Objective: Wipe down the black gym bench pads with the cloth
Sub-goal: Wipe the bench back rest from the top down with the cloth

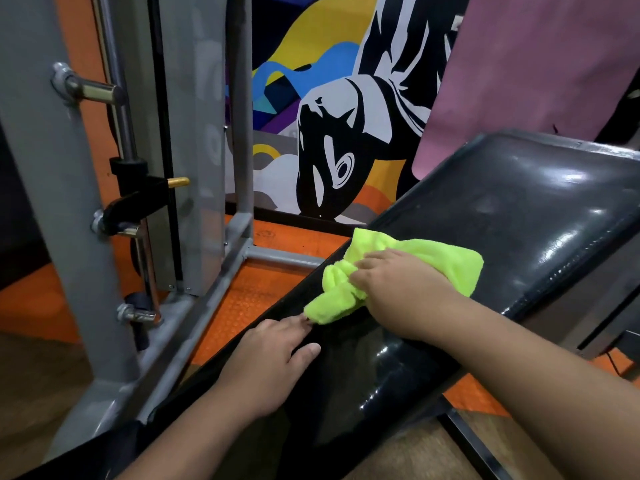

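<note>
Orange gym floor (pixel 263 292) and grey machine frame (pixel 62 209) behind; black bench pads (pixel 519 216) running across, right hand (pixel 398 282) bunching the lime cloth (pixel 415 261) against the seam, fingers curled into it, left hand (pixel 273 358) flat on the near pad, fingers straight and slightly spread.

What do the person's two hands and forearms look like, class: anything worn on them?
Both forearms are bare to the frame's lower edge: no sleeves in view. The left hand and right hand wear no gloves, and no rings, watch or bands are visible. Fingernails look short and unpainted.
</note>
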`<state>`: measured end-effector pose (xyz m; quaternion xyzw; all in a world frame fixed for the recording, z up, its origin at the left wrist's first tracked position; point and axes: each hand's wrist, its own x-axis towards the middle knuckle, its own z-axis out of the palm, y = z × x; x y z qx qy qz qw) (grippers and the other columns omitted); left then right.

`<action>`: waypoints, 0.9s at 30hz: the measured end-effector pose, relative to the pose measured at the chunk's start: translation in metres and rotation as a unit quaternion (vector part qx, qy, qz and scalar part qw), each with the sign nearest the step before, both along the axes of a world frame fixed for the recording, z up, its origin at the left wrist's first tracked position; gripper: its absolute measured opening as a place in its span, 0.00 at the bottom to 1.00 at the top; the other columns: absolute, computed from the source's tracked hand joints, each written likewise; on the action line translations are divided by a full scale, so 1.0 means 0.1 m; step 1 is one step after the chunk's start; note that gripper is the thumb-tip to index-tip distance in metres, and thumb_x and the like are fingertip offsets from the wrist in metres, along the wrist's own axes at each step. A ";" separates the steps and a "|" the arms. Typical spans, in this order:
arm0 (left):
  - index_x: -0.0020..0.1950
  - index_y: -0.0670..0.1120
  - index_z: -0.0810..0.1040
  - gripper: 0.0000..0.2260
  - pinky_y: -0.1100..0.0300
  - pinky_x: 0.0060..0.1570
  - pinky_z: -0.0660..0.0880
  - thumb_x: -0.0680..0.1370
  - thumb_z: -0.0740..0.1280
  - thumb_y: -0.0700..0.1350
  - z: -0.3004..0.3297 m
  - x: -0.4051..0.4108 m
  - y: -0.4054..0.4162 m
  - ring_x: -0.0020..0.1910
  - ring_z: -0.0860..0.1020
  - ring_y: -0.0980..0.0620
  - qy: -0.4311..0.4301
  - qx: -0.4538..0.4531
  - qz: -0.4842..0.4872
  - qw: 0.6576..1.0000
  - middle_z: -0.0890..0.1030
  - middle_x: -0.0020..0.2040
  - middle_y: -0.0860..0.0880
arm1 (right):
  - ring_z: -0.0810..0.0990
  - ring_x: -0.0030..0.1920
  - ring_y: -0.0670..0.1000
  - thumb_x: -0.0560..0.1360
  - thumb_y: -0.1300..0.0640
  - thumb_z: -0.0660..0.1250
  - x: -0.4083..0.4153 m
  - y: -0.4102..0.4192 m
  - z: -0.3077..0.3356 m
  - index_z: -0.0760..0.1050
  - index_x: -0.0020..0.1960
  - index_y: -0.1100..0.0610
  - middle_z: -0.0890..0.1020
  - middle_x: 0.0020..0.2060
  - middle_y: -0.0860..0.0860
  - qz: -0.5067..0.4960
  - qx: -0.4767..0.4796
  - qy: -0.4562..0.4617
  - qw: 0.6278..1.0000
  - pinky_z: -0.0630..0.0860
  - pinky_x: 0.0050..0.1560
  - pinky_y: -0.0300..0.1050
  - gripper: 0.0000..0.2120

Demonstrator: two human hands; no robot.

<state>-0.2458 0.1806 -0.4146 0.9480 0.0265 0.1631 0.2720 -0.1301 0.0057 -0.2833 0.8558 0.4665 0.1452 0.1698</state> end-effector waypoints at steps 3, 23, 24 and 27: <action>0.75 0.59 0.62 0.24 0.56 0.71 0.62 0.80 0.56 0.61 -0.01 0.00 0.00 0.72 0.62 0.60 0.006 0.002 0.000 1.000 0.62 0.75 0.63 | 0.76 0.60 0.54 0.73 0.61 0.60 0.11 0.05 0.10 0.79 0.59 0.51 0.81 0.57 0.50 -0.022 0.020 0.005 1.000 0.72 0.65 0.52 0.18; 0.75 0.59 0.63 0.23 0.55 0.71 0.61 0.80 0.55 0.61 0.03 0.01 0.02 0.72 0.62 0.59 0.022 0.004 0.004 1.000 0.63 0.75 0.63 | 0.75 0.60 0.54 0.74 0.61 0.60 0.18 0.30 0.04 0.77 0.55 0.51 0.80 0.56 0.50 -0.020 -0.010 0.017 1.000 0.70 0.67 0.52 0.13; 0.75 0.59 0.63 0.23 0.55 0.71 0.62 0.80 0.55 0.61 0.04 0.00 0.02 0.72 0.62 0.58 0.023 0.005 0.001 1.000 0.63 0.75 0.63 | 0.75 0.61 0.54 0.74 0.61 0.60 0.18 0.26 0.02 0.77 0.56 0.51 0.80 0.57 0.50 -0.015 -0.016 0.024 0.999 0.70 0.67 0.52 0.14; 0.76 0.59 0.62 0.24 0.55 0.72 0.60 0.80 0.55 0.61 0.03 -0.02 -0.01 0.73 0.60 0.59 0.028 0.001 -0.001 1.000 0.61 0.76 0.63 | 0.76 0.60 0.55 0.73 0.60 0.60 0.22 0.24 0.09 0.77 0.54 0.51 0.81 0.55 0.50 -0.042 -0.007 0.041 0.998 0.74 0.63 0.53 0.13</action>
